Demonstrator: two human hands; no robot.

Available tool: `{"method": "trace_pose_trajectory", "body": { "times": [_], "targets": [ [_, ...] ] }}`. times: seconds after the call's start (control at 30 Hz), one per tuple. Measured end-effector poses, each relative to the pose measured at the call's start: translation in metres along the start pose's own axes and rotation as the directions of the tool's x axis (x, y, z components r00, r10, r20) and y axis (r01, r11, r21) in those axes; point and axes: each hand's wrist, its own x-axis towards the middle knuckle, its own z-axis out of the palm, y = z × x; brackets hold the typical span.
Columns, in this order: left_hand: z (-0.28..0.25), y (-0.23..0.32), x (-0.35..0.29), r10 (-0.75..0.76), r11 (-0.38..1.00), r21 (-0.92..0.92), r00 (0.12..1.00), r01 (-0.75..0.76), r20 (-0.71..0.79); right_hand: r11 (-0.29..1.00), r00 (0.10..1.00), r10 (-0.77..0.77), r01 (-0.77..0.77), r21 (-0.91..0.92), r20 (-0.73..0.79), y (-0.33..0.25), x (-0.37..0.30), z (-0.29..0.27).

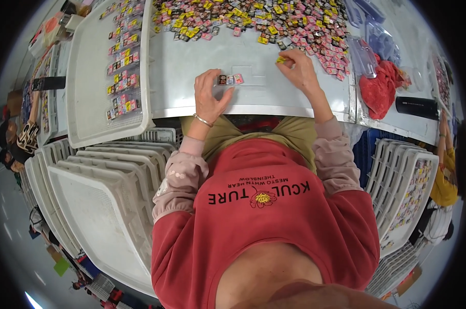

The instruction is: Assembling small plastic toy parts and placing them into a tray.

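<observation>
My left hand [210,97] rests on the table with its thumb and fingers apart, curved around the left end of a short row of small flat pieces [230,80]. The row shows a dark, a pale and a pink piece side by side. Faint edges of a clear plastic tray [251,73] show beside them. To the right, my right hand [300,72] pinches a small yellow piece [280,59] between thumb and fingertips, above the table near the pile. A large pile of loose pieces [258,20], yellow, pink and dark, spreads over the far side.
On the left, a white plastic tray [83,77] holds clear packs of pieces [123,82]. Stacked white crates [89,201] flank me, with more crates [397,190] on the right. A red cloth [379,90] and a black cylindrical object [417,106] lie at the right. Other people work at both sides.
</observation>
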Motion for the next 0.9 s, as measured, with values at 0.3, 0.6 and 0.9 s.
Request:
{"method": "trace_pose_trajectory", "body": {
  "times": [0.3,0.6,0.9],
  "targets": [
    [0.002,0.01,0.004,0.186,0.924,0.28,0.945,-0.261,0.269,0.881,0.862,-0.457,0.404,0.244,0.221,-0.048,-0.001,0.043],
    [0.003,0.008,0.004,0.163,0.965,0.181,0.973,-0.192,0.163,0.878,0.847,-0.479,0.467,0.109,0.233,-0.054,-0.007,0.047],
    [0.006,0.011,-0.001,0.146,0.932,0.309,0.977,-0.188,0.154,0.885,0.881,-0.455,0.431,0.174,0.133,-0.052,-0.012,0.061]
  ]
}}
